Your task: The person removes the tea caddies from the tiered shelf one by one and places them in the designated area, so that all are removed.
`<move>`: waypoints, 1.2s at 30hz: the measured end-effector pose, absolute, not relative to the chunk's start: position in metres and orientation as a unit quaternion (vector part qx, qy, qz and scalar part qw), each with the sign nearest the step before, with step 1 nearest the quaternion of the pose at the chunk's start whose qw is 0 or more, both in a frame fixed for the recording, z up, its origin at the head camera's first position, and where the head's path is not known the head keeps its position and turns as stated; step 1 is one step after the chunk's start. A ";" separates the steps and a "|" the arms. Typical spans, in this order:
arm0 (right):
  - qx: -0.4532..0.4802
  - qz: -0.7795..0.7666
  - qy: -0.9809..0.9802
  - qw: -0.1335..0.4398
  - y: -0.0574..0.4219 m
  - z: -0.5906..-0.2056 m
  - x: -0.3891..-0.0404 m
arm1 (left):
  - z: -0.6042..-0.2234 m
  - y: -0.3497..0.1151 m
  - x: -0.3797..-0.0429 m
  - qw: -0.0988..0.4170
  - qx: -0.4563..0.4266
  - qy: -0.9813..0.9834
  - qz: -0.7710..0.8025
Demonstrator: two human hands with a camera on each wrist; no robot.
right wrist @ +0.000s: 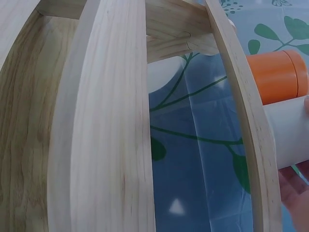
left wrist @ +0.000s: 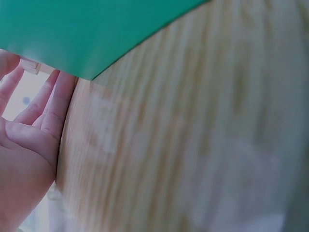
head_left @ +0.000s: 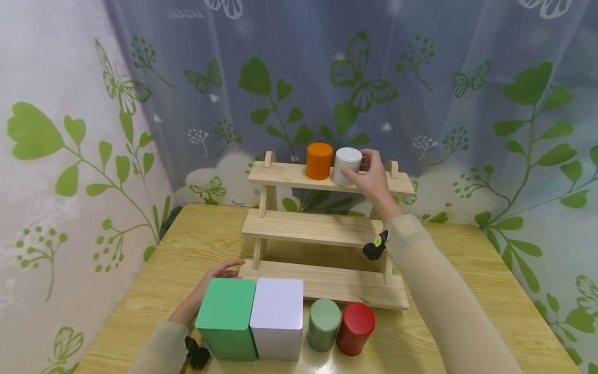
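On my head feed, the right hand (head_left: 374, 179) has its grip around the upright white canister (head_left: 347, 165) at the top shelf (head_left: 285, 172), just beside the orange canister (head_left: 319, 162). Left hand (left wrist: 29, 145): grip loose, near the green box (head_left: 227, 306).

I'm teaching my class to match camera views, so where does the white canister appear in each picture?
Head: upper middle, at the top shelf; the white canister is held by the right hand.
Left wrist: not in this picture.
Right wrist: at the right edge, partly cut off.
Landmark shared by the head and right wrist views: the orange canister, next to it.
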State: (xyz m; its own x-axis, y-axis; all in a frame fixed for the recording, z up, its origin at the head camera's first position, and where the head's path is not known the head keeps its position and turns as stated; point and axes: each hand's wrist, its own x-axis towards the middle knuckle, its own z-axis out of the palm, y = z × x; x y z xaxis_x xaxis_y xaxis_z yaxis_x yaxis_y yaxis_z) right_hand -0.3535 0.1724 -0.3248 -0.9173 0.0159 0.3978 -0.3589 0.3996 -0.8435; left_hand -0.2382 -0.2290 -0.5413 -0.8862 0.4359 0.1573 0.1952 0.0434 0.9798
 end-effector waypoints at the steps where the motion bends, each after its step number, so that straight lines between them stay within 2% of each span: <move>1: 0.106 0.536 -0.819 0.175 0.173 -0.325 -0.353 | -0.542 -0.229 -0.238 0.087 0.231 0.709 0.660; 6: 0.109 0.533 -0.821 0.176 0.175 -0.328 -0.348 | -0.548 -0.231 -0.240 0.059 0.293 0.671 0.679; 13: 0.115 0.540 -0.814 0.181 0.177 -0.330 -0.341 | -0.555 -0.233 -0.241 0.050 0.316 0.669 0.671; 21: 0.123 0.532 -0.812 0.204 0.183 -0.331 -0.333 | -0.547 -0.233 -0.235 0.103 0.200 0.732 0.643; 27: 0.138 0.534 -0.803 0.227 0.188 -0.330 -0.327 | -0.547 -0.233 -0.245 0.083 0.296 0.642 0.702; 33: 0.154 0.532 -0.799 0.235 0.192 -0.330 -0.317 | -0.542 -0.231 -0.242 0.079 0.255 0.689 0.674; 36: 0.165 0.525 -0.800 0.240 0.189 -0.324 -0.302 | -0.544 -0.230 -0.244 0.079 0.274 0.662 0.693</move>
